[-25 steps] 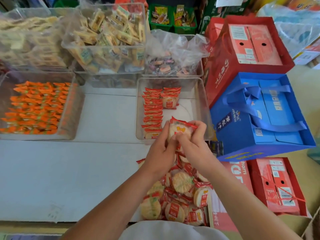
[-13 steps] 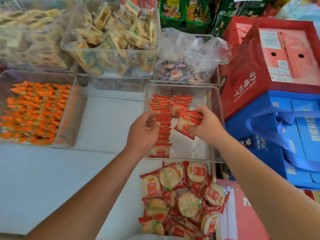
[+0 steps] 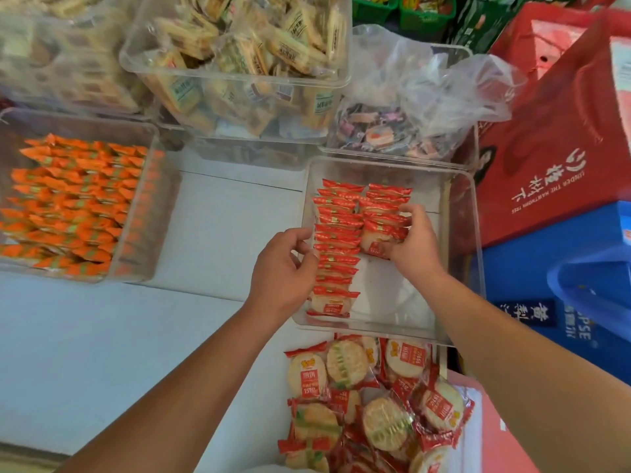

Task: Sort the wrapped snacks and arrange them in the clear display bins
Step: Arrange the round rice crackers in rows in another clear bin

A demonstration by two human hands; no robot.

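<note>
A person leans over a white worktop (image 3: 85, 336), both bare arms reaching into a clear bin (image 3: 473, 240) where red-wrapped rice crackers stand on edge in two rows. The right hand (image 3: 415, 244) is at the near end of the short right row (image 3: 387, 199), its fingers (image 3: 411, 210) curled round a few packs (image 3: 375, 238) and holding them against that row. The left hand (image 3: 283, 271) sits at the bin's left wall beside the long left row (image 3: 336, 254); its fingers are loosely curled and narrow, gripping nothing that shows, and whether they touch the row is hard to tell. The near right part of the bin floor lies bare. Just in front of the bin, at the worktop's near edge, a loose pile (image 3: 375, 404) of the same round crackers lies unsorted. To the left stands a bin of orange sweets (image 3: 68, 206); behind it and the clear bin are tubs of pale biscuits (image 3: 239, 63) and a crumpled plastic bag (image 3: 426, 90) of mixed sweets. A red box (image 3: 553, 148) and a blue bag (image 3: 563, 285) crowd the right side.
</note>
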